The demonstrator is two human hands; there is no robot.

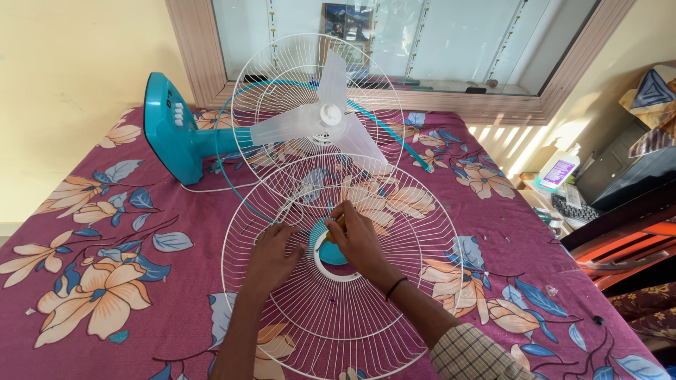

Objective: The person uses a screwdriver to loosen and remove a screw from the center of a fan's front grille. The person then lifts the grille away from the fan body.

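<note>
On the flowered bed cover (493, 232), white fan guard (343, 264) lying flat; left hand (271, 257) spread, pressing wires steady; right hand (359, 239) pinching a small yellowish tool (339, 220) at teal hub (329, 251) beneath fingertips.

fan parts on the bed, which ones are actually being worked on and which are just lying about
In hand:
- white wire grille, under left hand and right hand
- teal centre cap
- teal fan with clear blades

Lying about:
- pump bottle
- framed picture
- orange chair

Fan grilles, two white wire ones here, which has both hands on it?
The loose near grille, flat on the cloth; left hand and right hand rest at its hub.
</note>
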